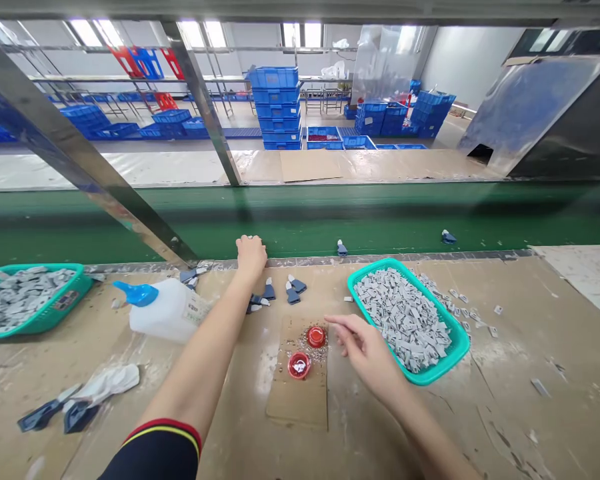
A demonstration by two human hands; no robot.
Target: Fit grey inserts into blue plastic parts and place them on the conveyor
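Note:
My left hand (pixel 251 256) reaches to the near edge of the green belt, fingers curled downward; whatever they may grip is hidden beneath the hand. My right hand (pixel 363 343) hovers beside the teal basket (pixel 420 381), index finger stretched to the left and nothing visible in it. Left of that fingertip, two small red dishes (pixel 299 365) rest on a wet cardboard piece (pixel 300 407). Several dark blue pieces with pale tips (pixel 293 293) lie between my hands. Small grey plastic parts (pixel 400 317) fill the basket, and more lie loose to its right.
The green belt (pixel 300 223) crosses ahead, carrying two blue-and-white pieces (pixel 342 248). At left are a white bottle with a blue cap (pixel 165 310), another teal basket (pixel 65 313) and two dark-handled tools (pixel 45 415) by white cloth. A metal post (pixel 95 160) slants down at left.

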